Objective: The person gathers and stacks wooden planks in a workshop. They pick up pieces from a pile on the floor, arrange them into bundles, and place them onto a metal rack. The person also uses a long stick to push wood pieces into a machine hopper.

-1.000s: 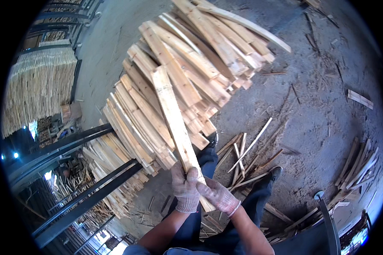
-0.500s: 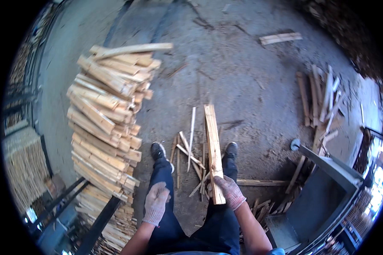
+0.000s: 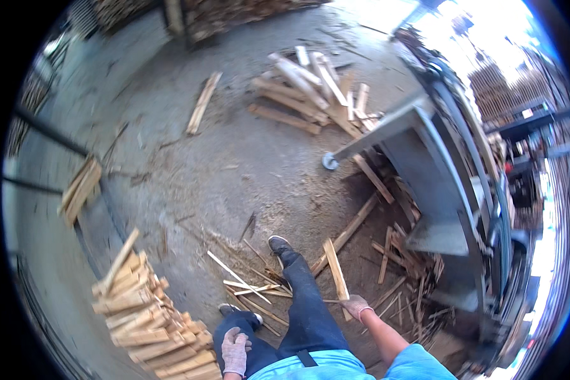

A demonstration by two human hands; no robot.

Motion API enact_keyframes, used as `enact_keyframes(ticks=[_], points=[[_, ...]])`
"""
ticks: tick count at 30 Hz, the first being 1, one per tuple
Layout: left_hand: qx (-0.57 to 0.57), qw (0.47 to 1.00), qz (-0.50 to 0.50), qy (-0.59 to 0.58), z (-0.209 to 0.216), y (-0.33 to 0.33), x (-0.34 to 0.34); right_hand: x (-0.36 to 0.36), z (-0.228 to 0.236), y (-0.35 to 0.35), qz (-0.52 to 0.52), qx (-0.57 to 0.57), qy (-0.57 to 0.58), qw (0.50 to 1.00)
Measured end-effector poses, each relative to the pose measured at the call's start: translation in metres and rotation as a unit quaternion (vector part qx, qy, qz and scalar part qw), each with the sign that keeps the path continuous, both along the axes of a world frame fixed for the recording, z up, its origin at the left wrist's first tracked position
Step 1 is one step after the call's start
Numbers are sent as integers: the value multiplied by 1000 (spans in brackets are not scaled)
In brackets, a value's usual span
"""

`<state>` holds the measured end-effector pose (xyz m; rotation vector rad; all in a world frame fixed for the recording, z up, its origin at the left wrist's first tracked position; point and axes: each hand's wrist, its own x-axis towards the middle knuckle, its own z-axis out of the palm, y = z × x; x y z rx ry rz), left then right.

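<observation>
My right hand point(image 3: 357, 307), in a pale knitted work glove, is closed round the near end of a wooden plank point(image 3: 336, 271). The plank points up and slightly left, over the floor to the right of my legs. My left hand point(image 3: 235, 350), gloved the same way, hangs in front of my thigh with loosely bent fingers and nothing in it. Nearest to it on the left is a tall stack of cut planks point(image 3: 158, 326). Below, thin wood strips point(image 3: 240, 278) lie crossed by my feet.
A grey metal machine frame point(image 3: 424, 171) stands at my right, with wood scraps point(image 3: 396, 250) beneath it. A loose pile of planks point(image 3: 297, 95) lies farther off, and a single board point(image 3: 204, 103) left of it. More planks point(image 3: 81, 190) rest by dark bars at the far left.
My view and body have turned right, toward the metal machine. The plank has swung right with my right hand, away from between my legs. The stack now sits lower left.
</observation>
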<state>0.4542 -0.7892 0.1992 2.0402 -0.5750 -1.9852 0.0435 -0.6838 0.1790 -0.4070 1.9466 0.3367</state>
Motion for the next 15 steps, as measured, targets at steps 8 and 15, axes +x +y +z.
enact_keyframes(ticks=[8, 15], points=[[-432, 728, -521, -106, -25, -48, 135, 96, 7, 180, -153, -13, -46, 987], [-202, 800, -549, -132, 51, -155, 26, 124, 14, 140, -704, -194, -103, 675]])
